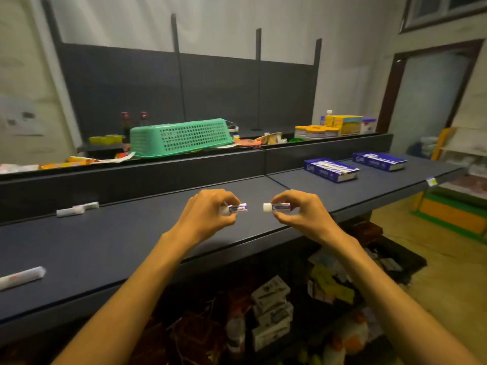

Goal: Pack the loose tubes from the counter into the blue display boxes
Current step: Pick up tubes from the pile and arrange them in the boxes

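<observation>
Left hand (208,212) and right hand (295,209) each pinch a tube (238,208) in curled fingers (283,216) (lifted above the tabletop (131,246), ready for boxing).

Two bare forearms, reaching in from the bottom edge, uncovered from the frame's edge to the wrist. No sleeve, cuff, watch, band or glove visible on either. Left hand (208,212) and right hand (297,210) both bare, no rings visible on the fingers. Slim wrists, short nails where visible. Nothing else of the body in view.
</observation>
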Motion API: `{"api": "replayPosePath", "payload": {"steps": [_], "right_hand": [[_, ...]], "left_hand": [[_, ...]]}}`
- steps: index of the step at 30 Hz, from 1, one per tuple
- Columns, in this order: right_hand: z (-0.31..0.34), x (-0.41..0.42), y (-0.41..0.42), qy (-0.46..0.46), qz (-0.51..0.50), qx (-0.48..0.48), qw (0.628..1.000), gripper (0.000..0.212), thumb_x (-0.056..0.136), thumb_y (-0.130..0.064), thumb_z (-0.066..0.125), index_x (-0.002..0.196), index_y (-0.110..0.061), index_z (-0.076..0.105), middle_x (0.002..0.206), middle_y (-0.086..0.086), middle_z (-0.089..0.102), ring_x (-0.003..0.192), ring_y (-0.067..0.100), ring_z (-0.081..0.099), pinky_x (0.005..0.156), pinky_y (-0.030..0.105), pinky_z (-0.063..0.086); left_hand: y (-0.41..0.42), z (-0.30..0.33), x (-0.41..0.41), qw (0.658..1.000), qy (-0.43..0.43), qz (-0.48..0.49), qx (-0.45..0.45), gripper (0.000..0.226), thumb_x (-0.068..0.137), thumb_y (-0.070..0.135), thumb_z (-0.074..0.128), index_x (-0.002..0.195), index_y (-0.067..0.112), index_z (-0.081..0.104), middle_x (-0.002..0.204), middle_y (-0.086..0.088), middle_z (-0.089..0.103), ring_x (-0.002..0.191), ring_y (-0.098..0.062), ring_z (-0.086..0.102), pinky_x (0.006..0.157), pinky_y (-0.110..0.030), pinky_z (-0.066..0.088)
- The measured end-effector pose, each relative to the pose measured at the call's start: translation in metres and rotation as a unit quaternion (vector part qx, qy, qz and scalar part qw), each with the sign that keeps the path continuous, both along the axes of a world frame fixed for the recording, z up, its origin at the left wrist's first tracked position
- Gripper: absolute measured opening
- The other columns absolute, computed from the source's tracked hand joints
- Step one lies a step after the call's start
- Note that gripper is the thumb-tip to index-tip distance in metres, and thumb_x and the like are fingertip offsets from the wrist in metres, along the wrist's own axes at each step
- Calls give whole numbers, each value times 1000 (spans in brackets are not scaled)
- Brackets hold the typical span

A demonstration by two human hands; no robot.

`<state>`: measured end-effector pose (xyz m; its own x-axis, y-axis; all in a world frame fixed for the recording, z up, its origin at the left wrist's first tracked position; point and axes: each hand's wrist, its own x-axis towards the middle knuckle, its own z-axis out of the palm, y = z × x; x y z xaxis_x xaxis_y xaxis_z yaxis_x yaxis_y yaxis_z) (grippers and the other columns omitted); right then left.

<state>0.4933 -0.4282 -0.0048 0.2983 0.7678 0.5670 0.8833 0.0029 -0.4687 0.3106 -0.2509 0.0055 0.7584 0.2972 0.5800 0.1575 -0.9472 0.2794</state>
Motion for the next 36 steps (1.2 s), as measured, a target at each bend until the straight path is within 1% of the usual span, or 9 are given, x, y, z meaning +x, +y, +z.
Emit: {"api": "replayPosePath", "payload": {"steps": [3, 9, 14, 19, 22, 26, 30, 34, 36], "right_hand": [[0, 44, -46, 1, -35, -3, 999, 25, 82, -13, 75, 105, -15, 68, 102, -2, 67, 88, 8, 63, 80, 11, 50], [-7, 130, -124, -14, -121, -1, 992, 25, 82, -12, 75, 106, -13, 69, 101, -4, 63, 86, 4, 59, 75, 4, 46], [-16, 223, -175, -26, -186, -13, 982, 23, 81, -14, 75, 103, -15, 70, 101, 0, 68, 88, 9, 59, 73, 9, 44], [-8, 325, -208, -51, -232, -37, 971, 23, 81, -17, 74, 103, -21, 69, 99, -4, 67, 89, 10, 58, 74, 22, 48], [1, 384, -227, -68, -252, -30, 965, 23, 82, -19, 73, 104, -24, 70, 99, -7, 67, 85, 5, 55, 71, 19, 45], [7, 455, -246, -68, -267, -24, 961, 23, 82, -21, 72, 105, -24, 69, 100, -6, 67, 86, 9, 56, 73, 30, 51], [5, 526, -258, -65, -264, -26, 962, 22, 83, -22, 71, 105, -25, 68, 101, -6, 67, 89, 9, 56, 73, 31, 52], [0, 596, -267, -65, -245, -22, 967, 22, 84, -23, 71, 105, -25, 68, 101, -6, 66, 89, 8, 55, 74, 30, 52], [-2, 632, -269, -71, -224, -19, 972, 22, 83, -23, 71, 104, -26, 68, 99, -7, 66, 89, 9, 56, 74, 34, 53]], "left_hand": [[-37, 3, 54, 1000, 9, -27, 7, 19, 77, 26, 74, 95, 29, 73, 89, 12, 70, 77, -10, 61, 68, -36, 55], [-96, 0, 163, 996, 22, -88, 19, 21, 80, 26, 74, 101, 25, 72, 97, 6, 71, 83, -11, 63, 73, -35, 57], [-137, -6, 278, 992, 36, -119, 28, 25, 80, 28, 73, 105, 26, 70, 103, 5, 70, 90, -14, 64, 77, -39, 56], [-166, 1, 391, 989, 22, -142, 38, 24, 82, 31, 72, 105, 24, 71, 102, 3, 70, 91, -16, 63, 77, -40, 56], [-182, 9, 456, 987, 22, -154, 41, 23, 82, 29, 72, 104, 25, 71, 100, 5, 69, 89, -14, 62, 76, -38, 55], [-200, 15, 529, 987, 25, -155, 42, 22, 80, 31, 72, 102, 29, 70, 100, 8, 69, 91, -14, 63, 75, -40, 55], [-216, 18, 593, 988, 39, -143, 52, 22, 82, 31, 72, 104, 30, 69, 102, 7, 69, 94, -15, 62, 77, -41, 55], [-231, 15, 648, 991, 38, -119, 56, 22, 81, 29, 72, 104, 28, 70, 101, 5, 69, 92, -15, 62, 74, -36, 54], [-237, 11, 674, 993, 33, -97, 51, 23, 81, 29, 73, 104, 27, 71, 101, 4, 70, 89, -13, 62, 70, -30, 52]]}}
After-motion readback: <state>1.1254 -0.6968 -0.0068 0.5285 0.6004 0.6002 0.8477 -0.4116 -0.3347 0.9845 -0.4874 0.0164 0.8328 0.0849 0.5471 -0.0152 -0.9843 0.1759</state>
